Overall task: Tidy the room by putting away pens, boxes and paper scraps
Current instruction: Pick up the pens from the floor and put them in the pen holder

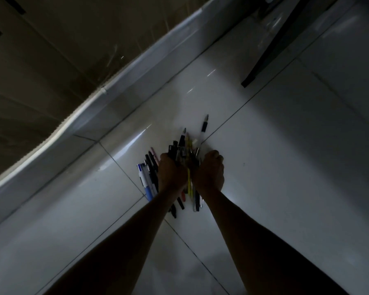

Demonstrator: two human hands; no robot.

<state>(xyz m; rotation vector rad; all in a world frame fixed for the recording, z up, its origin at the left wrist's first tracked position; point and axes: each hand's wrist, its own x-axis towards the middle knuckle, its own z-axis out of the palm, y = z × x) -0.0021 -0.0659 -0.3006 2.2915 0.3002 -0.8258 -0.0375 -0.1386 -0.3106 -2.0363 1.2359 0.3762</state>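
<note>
A pile of pens [182, 152] lies on the white tiled floor [285, 167] in dim light, black, yellow, blue and white among them. My left hand [170, 173] and my right hand [210, 171] close in on the pile from both sides, fingers curled round the bundle between them. Several blue and white pens [145, 182] stick out to the left of my left hand. One black-tipped clear pen [204, 128] points away past the fingers. Pen ends [195, 201] show between my wrists.
A white skirting strip [107, 107] runs diagonally along the wall at left, with brown panelling [62, 50] above it. A dark furniture leg [264, 54] stands on the floor at upper right. Bare tiles lie to the right of my hands.
</note>
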